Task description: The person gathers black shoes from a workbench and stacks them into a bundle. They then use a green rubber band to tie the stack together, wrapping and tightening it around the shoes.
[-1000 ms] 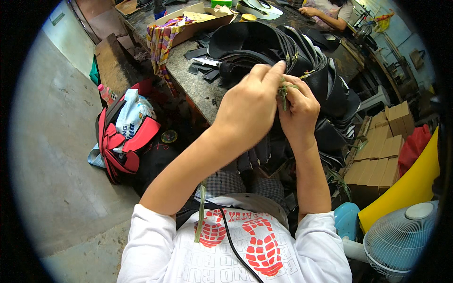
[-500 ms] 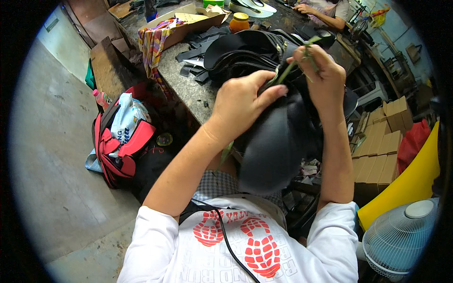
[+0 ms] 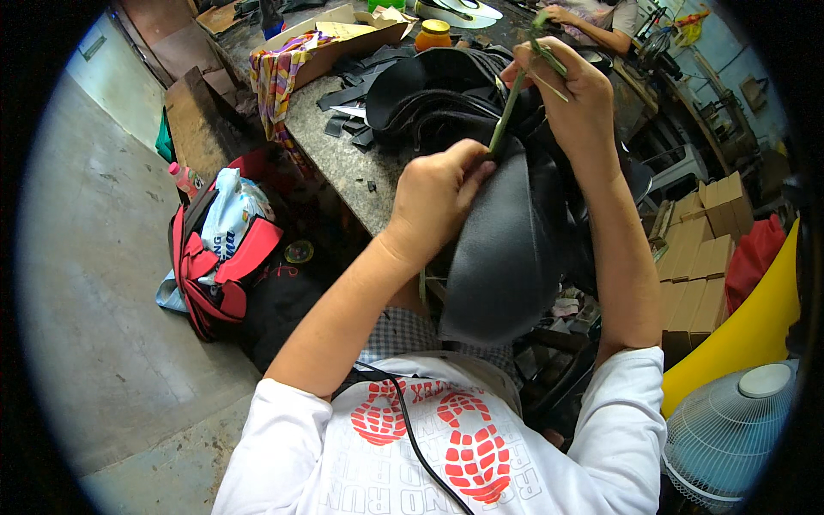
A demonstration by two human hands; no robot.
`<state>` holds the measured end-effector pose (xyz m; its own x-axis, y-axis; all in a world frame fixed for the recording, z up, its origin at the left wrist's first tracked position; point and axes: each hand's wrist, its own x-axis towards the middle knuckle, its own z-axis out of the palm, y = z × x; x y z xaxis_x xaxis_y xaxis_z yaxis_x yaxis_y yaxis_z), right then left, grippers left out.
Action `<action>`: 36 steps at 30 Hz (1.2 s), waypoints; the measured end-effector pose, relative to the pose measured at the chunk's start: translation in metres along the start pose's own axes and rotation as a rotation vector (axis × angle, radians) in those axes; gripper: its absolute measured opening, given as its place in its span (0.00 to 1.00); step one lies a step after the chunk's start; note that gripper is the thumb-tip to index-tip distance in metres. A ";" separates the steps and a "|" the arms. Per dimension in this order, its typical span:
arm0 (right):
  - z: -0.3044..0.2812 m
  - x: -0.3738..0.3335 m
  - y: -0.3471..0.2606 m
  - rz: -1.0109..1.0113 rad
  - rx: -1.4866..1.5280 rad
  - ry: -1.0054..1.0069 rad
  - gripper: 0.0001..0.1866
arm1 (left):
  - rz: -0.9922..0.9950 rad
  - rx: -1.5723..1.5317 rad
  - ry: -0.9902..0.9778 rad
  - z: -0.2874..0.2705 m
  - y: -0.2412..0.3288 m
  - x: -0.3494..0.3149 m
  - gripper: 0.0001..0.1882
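A thin green strip [image 3: 508,110], looking like plastic twine, stretches between my hands over a bundle of curved black leather-like pieces [image 3: 438,90]. My left hand [image 3: 436,199] is closed on its lower end, thumb against the forefinger. Higher up and to the right, my right hand [image 3: 573,101] pinches the upper part, with loose ends sticking out past the fingers. A large smooth black piece [image 3: 502,257] hangs below my hands, over the table's near edge. Whether the strip passes around the bundle is hidden.
Black scraps [image 3: 348,124] lie on the stone-topped table [image 3: 319,163]. Behind stand an orange jar [image 3: 433,35] and an open cardboard box [image 3: 343,51]. A red-and-black bag [image 3: 219,257] is at left. Cardboard boxes [image 3: 695,266] and a fan [image 3: 730,438] are at right. Another person's hand [image 3: 558,15] shows far back.
My right hand has risen, and my left has shifted slightly down and left. A longer length of green strip now shows between them. The hanging black piece has turned slightly.
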<state>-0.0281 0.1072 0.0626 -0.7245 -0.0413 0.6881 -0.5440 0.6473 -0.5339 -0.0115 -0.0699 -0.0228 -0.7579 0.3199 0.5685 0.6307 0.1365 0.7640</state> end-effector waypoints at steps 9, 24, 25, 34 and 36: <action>-0.010 0.023 -0.012 -0.075 -0.294 -0.163 0.11 | -0.480 -0.528 -0.183 -0.013 -0.001 0.025 0.13; -0.012 0.004 -0.020 -0.566 -0.548 -0.641 0.11 | -0.270 -0.351 -0.177 -0.021 -0.002 0.017 0.12; -0.012 0.005 -0.019 -0.589 -0.531 -0.634 0.10 | -0.232 -0.288 -0.151 -0.020 -0.002 0.015 0.13; -0.004 -0.002 -0.010 -0.311 -0.226 -0.576 0.17 | -0.120 0.005 -0.107 -0.022 0.003 0.012 0.11; -0.005 -0.002 -0.014 -0.045 -0.056 -0.638 0.24 | -0.100 0.055 -0.086 -0.021 0.003 0.011 0.11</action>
<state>-0.0168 0.1016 0.0711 -0.8201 -0.5034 0.2721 -0.5696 0.6726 -0.4723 -0.0216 -0.0856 -0.0082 -0.8020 0.3807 0.4602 0.5625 0.2224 0.7963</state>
